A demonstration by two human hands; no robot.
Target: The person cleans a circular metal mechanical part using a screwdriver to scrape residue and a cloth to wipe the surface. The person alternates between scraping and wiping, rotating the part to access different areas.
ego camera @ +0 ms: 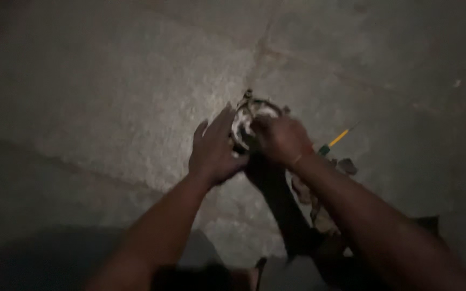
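Observation:
A round metal ring-shaped part (254,110) with a pale inside sits on a rough stone floor (109,108), dimly lit. My left hand (214,148) rests against its left side with the fingers spread. My right hand (281,139) is closed over its right side, gripping it. A dark strap or bar (276,199) runs from the part down toward me. Much of the part is hidden by both hands.
A screwdriver with a yellow shaft and green grip (334,141) lies on the floor just right of my right wrist. Small dark scraps (347,165) lie near it. Floor joints cross the stone slabs.

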